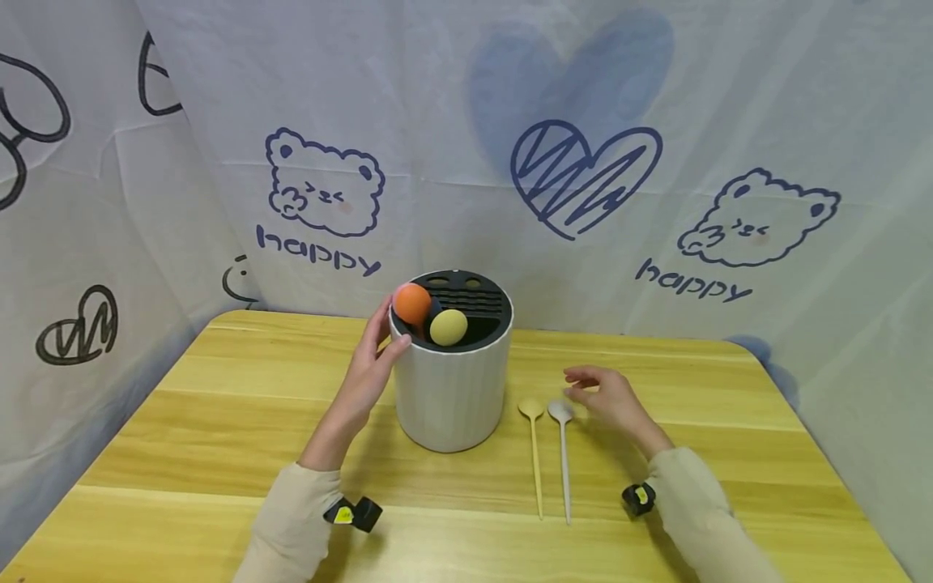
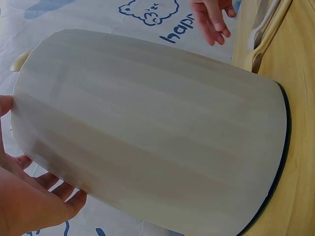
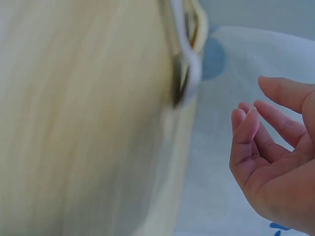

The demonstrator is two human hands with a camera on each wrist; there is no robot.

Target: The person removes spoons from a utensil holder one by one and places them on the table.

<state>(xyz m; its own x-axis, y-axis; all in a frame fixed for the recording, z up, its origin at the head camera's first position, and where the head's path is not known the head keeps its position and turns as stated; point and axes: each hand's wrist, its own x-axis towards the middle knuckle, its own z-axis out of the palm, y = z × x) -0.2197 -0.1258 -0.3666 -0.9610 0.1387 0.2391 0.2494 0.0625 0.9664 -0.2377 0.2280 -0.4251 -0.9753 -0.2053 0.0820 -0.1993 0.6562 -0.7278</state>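
Observation:
A white ribbed utensil holder (image 1: 450, 397) with a black slotted top stands upright on the table. My left hand (image 1: 370, 366) holds its left side near the rim, thumb in front and fingers curved round; in the left wrist view these fingers (image 2: 69, 196) touch the wall. An orange round piece (image 1: 411, 304) and a yellow oval piece (image 1: 448, 327) stick out of the top; their lower parts are hidden. Right of the holder lie a yellow spoon (image 1: 531, 409) and a pale grey spoon (image 1: 561, 411). Beside their bowls hovers my right hand (image 1: 608, 397), fingers loosely bent, holding nothing.
The wooden table (image 1: 277, 441) reaches back to a white cloth (image 1: 452, 105) printed with bears and hearts. Another cloth hangs along the left side. A small black device (image 1: 353, 513) is on the left wrist, and another (image 1: 638, 499) on the right.

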